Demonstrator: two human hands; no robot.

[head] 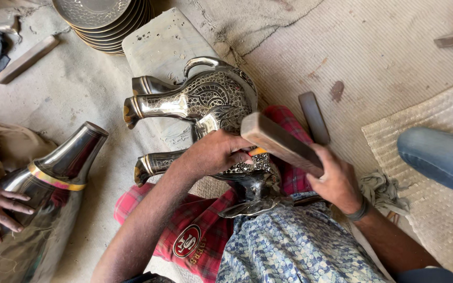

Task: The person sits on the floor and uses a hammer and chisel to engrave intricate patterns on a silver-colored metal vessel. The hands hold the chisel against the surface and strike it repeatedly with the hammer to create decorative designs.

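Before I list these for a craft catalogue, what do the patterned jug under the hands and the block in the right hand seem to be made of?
The engraved silver-coloured jug looks like polished metal: mirror glints, dark chased scrollwork, brass-toned spout tips. The rectangular brown block, gripped by the right hand, looks like bare wood: matt, with a pale sawn end. The left hand presses on the jug.
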